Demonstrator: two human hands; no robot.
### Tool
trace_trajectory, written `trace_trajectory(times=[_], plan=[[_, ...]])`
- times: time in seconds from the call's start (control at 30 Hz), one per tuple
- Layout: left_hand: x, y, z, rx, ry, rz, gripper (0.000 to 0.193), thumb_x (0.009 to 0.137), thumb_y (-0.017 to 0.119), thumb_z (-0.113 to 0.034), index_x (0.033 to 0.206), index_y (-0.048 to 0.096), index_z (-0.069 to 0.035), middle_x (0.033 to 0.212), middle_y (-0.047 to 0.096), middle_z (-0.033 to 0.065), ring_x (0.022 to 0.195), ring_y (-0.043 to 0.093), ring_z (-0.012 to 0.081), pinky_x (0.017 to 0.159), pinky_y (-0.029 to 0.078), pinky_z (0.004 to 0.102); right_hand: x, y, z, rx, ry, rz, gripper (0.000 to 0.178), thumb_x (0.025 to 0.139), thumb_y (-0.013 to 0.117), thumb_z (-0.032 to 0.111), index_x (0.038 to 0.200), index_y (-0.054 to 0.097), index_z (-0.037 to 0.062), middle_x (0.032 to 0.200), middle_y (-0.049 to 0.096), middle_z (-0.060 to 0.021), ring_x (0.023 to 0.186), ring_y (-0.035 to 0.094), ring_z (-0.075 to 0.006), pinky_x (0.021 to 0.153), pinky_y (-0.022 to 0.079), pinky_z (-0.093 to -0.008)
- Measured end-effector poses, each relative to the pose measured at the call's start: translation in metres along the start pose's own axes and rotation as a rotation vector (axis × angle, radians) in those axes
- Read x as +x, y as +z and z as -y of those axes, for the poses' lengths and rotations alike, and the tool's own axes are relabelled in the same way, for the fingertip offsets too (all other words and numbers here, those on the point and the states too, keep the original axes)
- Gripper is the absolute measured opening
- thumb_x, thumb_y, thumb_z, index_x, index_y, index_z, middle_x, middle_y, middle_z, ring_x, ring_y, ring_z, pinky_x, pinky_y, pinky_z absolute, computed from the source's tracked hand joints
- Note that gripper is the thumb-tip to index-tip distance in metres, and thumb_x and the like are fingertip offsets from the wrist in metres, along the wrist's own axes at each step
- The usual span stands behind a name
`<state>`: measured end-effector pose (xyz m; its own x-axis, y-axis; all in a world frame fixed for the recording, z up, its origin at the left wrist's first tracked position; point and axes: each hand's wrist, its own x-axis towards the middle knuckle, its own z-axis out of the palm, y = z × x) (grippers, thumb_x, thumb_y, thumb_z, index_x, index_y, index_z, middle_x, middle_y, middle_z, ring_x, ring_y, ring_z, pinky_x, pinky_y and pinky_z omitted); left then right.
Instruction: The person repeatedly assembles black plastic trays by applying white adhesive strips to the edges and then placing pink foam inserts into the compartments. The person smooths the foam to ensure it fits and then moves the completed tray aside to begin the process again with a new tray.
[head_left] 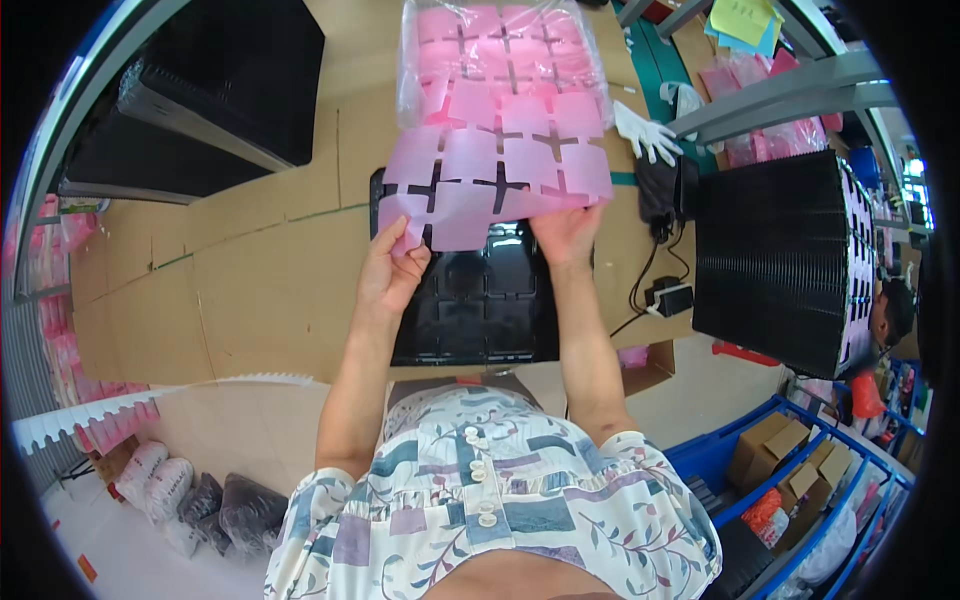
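A thin pink plastic sheet [463,215] with cross-shaped cut-outs is stretched between my two hands. My left hand [395,268] pinches its near left corner between thumb and fingers. On the other side, my right hand [568,232] grips the near right edge, with its fingers partly hidden by the sheet. Below lies a black plastic tray [480,300] with square compartments, its far part covered by the sheet. Beyond the held sheet, more pink sheets [470,60] lie in a clear plastic bag [409,75]; where the held one ends among them is hard to tell.
Stacks of black trays stand at the far left [225,80] and at the right [770,260]. A white glove [646,133], a dark cloth pouch [657,195] and a cabled black box [670,298] lie right of the tray. Grey metal bars [770,95] cross the far right.
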<state>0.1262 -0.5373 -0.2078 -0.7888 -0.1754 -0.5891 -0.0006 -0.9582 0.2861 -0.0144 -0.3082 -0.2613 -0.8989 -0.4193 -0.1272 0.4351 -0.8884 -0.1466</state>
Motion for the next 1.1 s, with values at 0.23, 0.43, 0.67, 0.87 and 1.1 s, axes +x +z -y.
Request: trace_trajectory(times=[0.23, 0.43, 0.67, 0.87, 1.1], plan=[[-0.011, -0.027, 0.019, 0.376, 0.183, -0.047, 0.014, 0.092, 0.065, -0.009, 0.105, 0.060, -0.009, 0.089, 0.065, 0.0021, 0.076, 0.063, 0.0115, 0.057, 0.049, 0.0272, -0.084, -0.006, 0.050, -0.663, -0.089, -0.247, 0.048, 0.094, 0.064, 0.037, 0.124, 0.056, 0.0010, 0.117, 0.063, -0.0110, 0.107, 0.061, -0.0198, 0.093, 0.051, -0.0370], [-0.032, -0.076, 0.031, 0.897, 0.365, -0.103, 0.008, 0.095, 0.058, -0.014, 0.094, 0.060, -0.006, 0.072, 0.052, -0.0027, 0.063, 0.046, 0.0066, 0.057, 0.038, 0.0233, -0.123, -0.027, 0.069, -1.318, 0.000, -0.471, 0.014, 0.094, 0.066, 0.013, 0.101, 0.064, 0.0010, 0.083, 0.066, 0.0014, 0.072, 0.059, -0.0043, 0.066, 0.046, -0.0203], [-0.065, -0.122, 0.028, 1.520, 0.480, -0.292, 0.016, 0.091, 0.065, -0.014, 0.093, 0.064, 0.001, 0.067, 0.050, -0.0020, 0.063, 0.044, 0.0078, 0.058, 0.039, 0.0260, -0.152, -0.023, 0.070, -1.711, 0.176, -0.520, 0.025, 0.089, 0.066, 0.014, 0.108, 0.063, -0.0030, 0.077, 0.068, -0.0041, 0.069, 0.061, -0.0106, 0.063, 0.048, -0.0258], [-0.081, -0.119, 0.033, 1.593, 0.463, -0.336, 0.023, 0.088, 0.068, -0.014, 0.105, 0.063, 0.000, 0.071, 0.061, 0.0012, 0.063, 0.053, 0.0097, 0.061, 0.045, 0.0267, -0.166, 0.000, 0.052, -2.082, 0.115, -0.537, 0.031, 0.087, 0.066, 0.016, 0.111, 0.063, -0.0027, 0.080, 0.070, -0.0135, 0.073, 0.068, -0.0255, 0.070, 0.052, -0.0365], [-0.080, -0.123, 0.030, 1.580, 0.382, -0.332, 0.024, 0.090, 0.066, -0.014, 0.108, 0.062, 0.002, 0.074, 0.063, 0.0021, 0.064, 0.053, 0.0089, 0.061, 0.045, 0.0264, -0.178, 0.007, 0.033, -2.206, 0.078, -0.555, 0.036, 0.087, 0.067, 0.023, 0.112, 0.062, -0.0012, 0.080, 0.071, -0.0136, 0.074, 0.069, -0.0319, 0.070, 0.052, -0.0407]])
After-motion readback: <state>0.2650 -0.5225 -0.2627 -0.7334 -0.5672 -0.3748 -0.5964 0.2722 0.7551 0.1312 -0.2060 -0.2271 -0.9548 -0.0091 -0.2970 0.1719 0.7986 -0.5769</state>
